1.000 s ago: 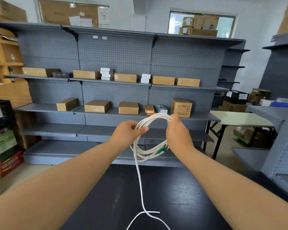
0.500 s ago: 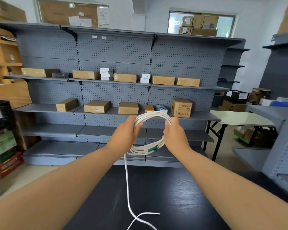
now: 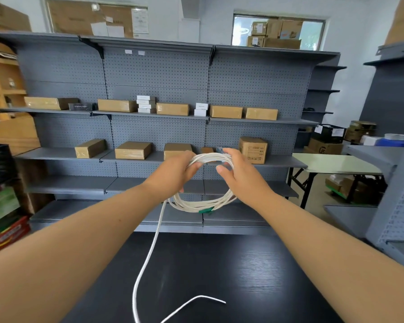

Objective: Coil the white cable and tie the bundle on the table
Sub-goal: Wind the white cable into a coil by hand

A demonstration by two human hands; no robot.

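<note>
Nearest us is the black wood-grain table [image 3: 254,276]. The free end of the white cable [image 3: 196,204] lies on it in a shallow bend, and from there a single strand rises off the tabletop, up to the bundle in our hands.

Both our forearms reach forward over the table. We hold the coiled part in the air above its far edge, several loops gathered into one ring. Our left hand [image 3: 173,173] grips the upper left of the ring with its fingers curled round the strands. Our right hand [image 3: 241,177] takes the upper right, with its fingers hooked over the top of the loops and its thumb beneath them, so the strands run between the two. A green tag [image 3: 206,210] sits on the lowest part of the ring, which hangs free below both hands.

Beyond the table stands a grey pegboard shelving unit [image 3: 159,71] carrying brown cardboard boxes [image 3: 133,150] on two of its shelves, with a small stack of white boxes [image 3: 146,104] among them. To the right a pale folding table [image 3: 336,164] stands near more cartons on the floor. A window [image 3: 278,31] high on the back wall has cartons piled in front of it.
</note>
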